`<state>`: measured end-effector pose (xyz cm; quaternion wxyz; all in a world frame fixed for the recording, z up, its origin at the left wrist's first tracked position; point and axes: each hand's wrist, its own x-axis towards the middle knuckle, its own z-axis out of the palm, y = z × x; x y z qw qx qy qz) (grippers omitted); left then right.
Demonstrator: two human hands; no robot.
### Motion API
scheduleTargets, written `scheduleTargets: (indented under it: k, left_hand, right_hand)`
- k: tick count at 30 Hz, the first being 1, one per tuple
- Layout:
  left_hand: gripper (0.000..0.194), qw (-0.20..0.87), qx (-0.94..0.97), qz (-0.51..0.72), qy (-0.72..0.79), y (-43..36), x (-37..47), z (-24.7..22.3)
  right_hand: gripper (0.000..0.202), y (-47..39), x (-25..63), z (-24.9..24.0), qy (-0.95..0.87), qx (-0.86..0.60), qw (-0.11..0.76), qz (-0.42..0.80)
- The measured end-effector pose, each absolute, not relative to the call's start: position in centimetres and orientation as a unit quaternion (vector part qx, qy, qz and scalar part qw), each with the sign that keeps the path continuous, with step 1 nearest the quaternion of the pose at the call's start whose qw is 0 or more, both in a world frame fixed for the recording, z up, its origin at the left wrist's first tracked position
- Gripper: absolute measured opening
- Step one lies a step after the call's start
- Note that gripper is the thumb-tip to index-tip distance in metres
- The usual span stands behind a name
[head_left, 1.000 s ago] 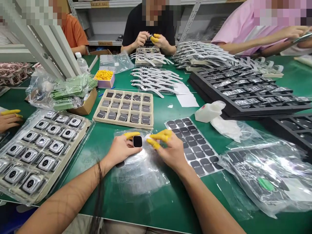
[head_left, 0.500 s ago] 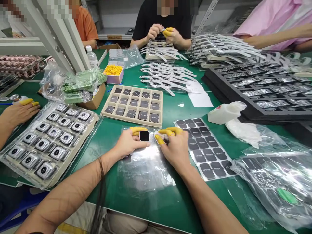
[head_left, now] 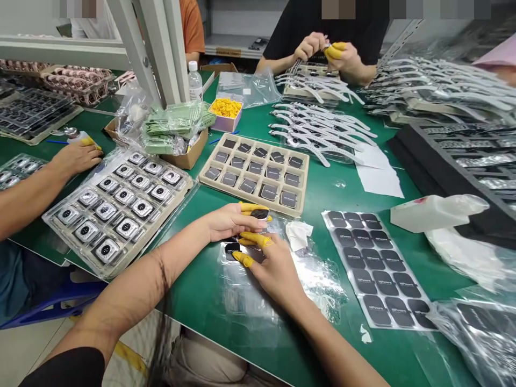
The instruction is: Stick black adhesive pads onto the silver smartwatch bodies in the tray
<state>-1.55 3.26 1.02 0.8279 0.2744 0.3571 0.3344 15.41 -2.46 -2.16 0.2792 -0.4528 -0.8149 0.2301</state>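
My left hand (head_left: 229, 221) is closed on a smartwatch body (head_left: 260, 214), tilted so that its dark face shows above the fingers. Yellow finger cots cover some fingertips of both hands. Just below, my right hand (head_left: 268, 260) has thumb and index finger apart around a black square sticker (head_left: 233, 248) with pale print. The thumb tip appears to touch the sticker's edge. Under the right hand lies clear plastic film (head_left: 250, 301). A crumpled white wipe (head_left: 299, 235) rests to the right of the hands.
Beyond my hands stands a tray of black squares (head_left: 252, 174). Watch bodies fill a tray (head_left: 124, 196) at left, near a co-worker's hand (head_left: 76, 157). At right are a sticker sheet (head_left: 373, 269) and a white bottle (head_left: 437, 211). Another person's hands (head_left: 326, 52) work behind white straps (head_left: 322, 131).
The view has shifted, so the table appears farther right. My right hand has let go of the white wipe and moved left to the black sticker. The watch in my left hand has tilted.
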Motion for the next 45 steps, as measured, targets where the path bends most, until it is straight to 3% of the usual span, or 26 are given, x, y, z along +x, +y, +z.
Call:
scheduleTargets:
  k: [7, 20, 22, 24, 28, 31, 34, 45]
  left_hand:
    - [0.043, 0.847, 0.262, 0.306, 0.346, 3.3, -1.6, 1.3]
    - [0.043, 0.807, 0.314, 0.314, 0.389, 2.6, -0.9, 1.8]
    - [0.049, 0.772, 0.337, 0.341, 0.418, 2.2, -0.6, 1.5]
    - [0.056, 0.722, 0.384, 0.359, 0.451, 1.8, -0.2, 1.1]
    - [0.060, 0.580, 0.549, 0.315, 0.512, 0.8, 0.6, 0.6]
    - [0.044, 0.488, 0.635, 0.260, 0.539, 0.4, 1.1, 0.8]
    - [0.023, 0.465, 0.655, 0.251, 0.540, 0.3, 1.4, 0.9]
    - [0.017, 0.374, 0.707, 0.243, 0.549, 0.2, 1.7, 0.5]
  right_hand:
    - [0.009, -2.2, 15.4, -1.7, -0.801, -0.466, 0.295, 0.234]
    - [0.029, -2.5, 17.5, -0.7, -0.870, -0.301, 0.377, 0.098]
    - [0.031, -2.9, 19.1, 0.7, -0.892, -0.260, 0.342, 0.145]
    - [0.025, -3.1, 20.9, 2.4, -0.873, -0.235, 0.322, 0.281]
    - [0.006, -2.2, 23.3, 4.2, -0.663, -0.383, 0.409, 0.496]
    - [0.029, -1.0, 23.1, 3.4, -0.524, -0.498, 0.434, 0.538]
    - [0.035, -0.2, 22.1, 2.1, -0.457, -0.529, 0.419, 0.579]
    - [0.033, -0.5, 20.2, 0.1, -0.360, -0.511, 0.440, 0.645]
